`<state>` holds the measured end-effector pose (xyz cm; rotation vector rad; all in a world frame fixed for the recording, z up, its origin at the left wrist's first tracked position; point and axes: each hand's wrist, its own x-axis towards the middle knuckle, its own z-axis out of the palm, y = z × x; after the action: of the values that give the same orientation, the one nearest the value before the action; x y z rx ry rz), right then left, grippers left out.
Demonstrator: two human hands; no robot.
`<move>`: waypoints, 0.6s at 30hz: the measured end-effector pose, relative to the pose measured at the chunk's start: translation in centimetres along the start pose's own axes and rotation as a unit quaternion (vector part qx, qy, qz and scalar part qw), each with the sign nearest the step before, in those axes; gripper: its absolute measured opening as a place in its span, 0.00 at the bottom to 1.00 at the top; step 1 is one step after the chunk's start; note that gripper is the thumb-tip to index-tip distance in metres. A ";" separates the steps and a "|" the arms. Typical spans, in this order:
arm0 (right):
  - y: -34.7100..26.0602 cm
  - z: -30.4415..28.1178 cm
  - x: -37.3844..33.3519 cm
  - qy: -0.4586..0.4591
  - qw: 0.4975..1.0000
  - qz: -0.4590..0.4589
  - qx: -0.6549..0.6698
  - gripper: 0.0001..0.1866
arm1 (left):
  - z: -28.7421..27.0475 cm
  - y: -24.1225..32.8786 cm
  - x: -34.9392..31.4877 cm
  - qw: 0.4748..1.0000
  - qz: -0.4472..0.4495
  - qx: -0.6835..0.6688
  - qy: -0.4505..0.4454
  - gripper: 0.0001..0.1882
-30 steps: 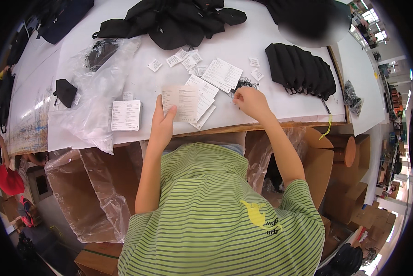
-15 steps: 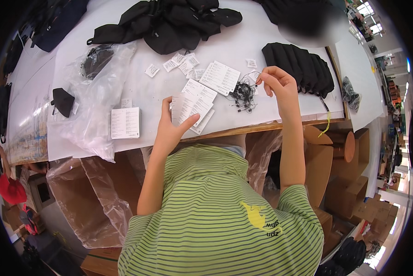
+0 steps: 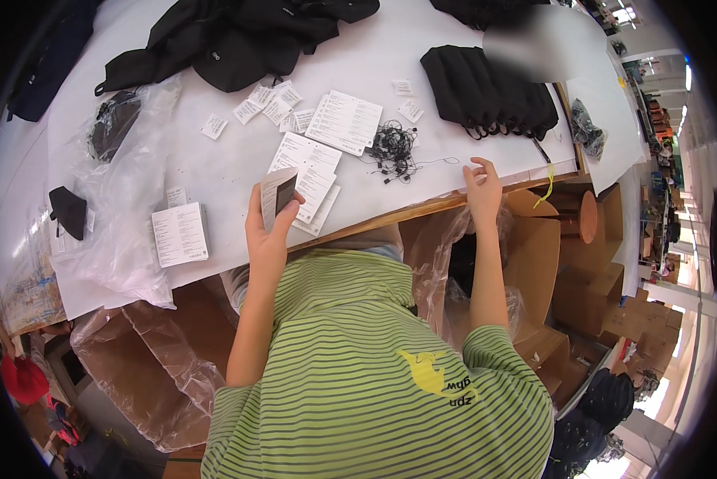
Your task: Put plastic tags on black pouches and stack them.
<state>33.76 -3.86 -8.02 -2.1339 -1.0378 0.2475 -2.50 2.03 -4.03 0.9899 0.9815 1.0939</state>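
We record a white table [image 3: 214, 164] carrying white printed cards [image 3: 345, 121], black pouches [image 3: 486, 92] and a black string tangle [image 3: 392, 148]. The shirt [image 3: 374, 375] shows green and pale stripes with a yellow emblem; the boxes [image 3: 534, 255] are brown.
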 end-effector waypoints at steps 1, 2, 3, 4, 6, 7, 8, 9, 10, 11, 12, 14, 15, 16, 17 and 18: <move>-1.6 -0.5 -0.3 0.008 0.998 -0.021 -0.054 0.07 | 0.3 0.1 -0.1 1.000 -0.001 -0.001 -0.002 0.19; -2.4 -0.8 -0.2 0.011 0.998 -0.018 -0.056 0.07 | 0.5 0.0 -0.1 1.000 -0.006 0.007 0.009 0.19; -3.0 -0.9 0.1 -0.027 0.995 -0.055 -0.078 0.07 | 0.7 -0.1 -0.1 1.000 -0.012 0.014 0.021 0.19; -3.2 -0.9 0.4 -0.065 0.989 -0.092 -0.100 0.08 | 0.8 -0.2 -0.1 1.000 -0.011 0.014 0.017 0.19; -3.3 -0.5 1.3 -0.076 0.984 -0.105 -0.120 0.07 | 1.0 -0.2 -0.1 0.999 -0.025 0.023 0.005 0.19; -3.6 -0.3 1.6 -0.092 0.979 -0.121 -0.139 0.06 | 1.1 -0.1 -0.2 0.999 -0.024 0.023 0.006 0.19; -4.0 -0.2 1.6 -0.093 0.978 -0.122 -0.138 0.06 | 1.2 -0.1 -0.4 0.999 -0.022 0.032 0.004 0.19; -4.5 -0.1 1.6 -0.115 0.972 -0.128 -0.162 0.06 | 1.2 0.0 -0.5 0.999 -0.019 0.041 0.003 0.19; -4.9 0.0 1.7 -0.137 0.964 -0.134 -0.186 0.06 | 1.2 -0.1 -0.6 0.999 -0.018 0.041 0.006 0.19; -4.7 0.2 1.9 -0.138 0.964 -0.136 -0.184 0.06 | 1.2 -0.1 -0.7 0.999 -0.028 0.033 0.000 0.17; -4.0 0.4 2.3 -0.156 0.958 -0.145 -0.193 0.06 | 1.1 -0.2 -0.8 0.999 -0.039 0.025 -0.005 0.16; -2.9 0.4 2.9 -0.178 0.952 -0.153 -0.198 0.05 | 0.9 -0.6 -0.9 0.998 -0.005 0.067 -0.004 0.14; -2.3 0.3 3.1 -0.180 0.945 -0.177 -0.208 0.06 | 0.8 -0.6 -0.9 0.994 0.028 0.107 -0.007 0.12; -3.0 0.5 3.1 -0.182 0.938 -0.203 -0.215 0.07 | 0.7 -0.5 -0.9 0.993 0.028 0.111 -0.002 0.12; -3.5 0.6 2.8 -0.186 0.937 -0.205 -0.211 0.07 | 0.9 -0.3 -0.9 0.992 0.043 0.122 -0.002 0.10; -4.2 0.3 2.2 -0.160 0.958 -0.188 -0.147 0.07 | 1.1 -0.1 -1.0 0.989 0.058 0.133 -0.002 0.09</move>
<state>32.59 -0.42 -5.02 -2.1403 -1.7381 0.2733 -1.59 0.89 -3.70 1.2779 1.0963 1.0741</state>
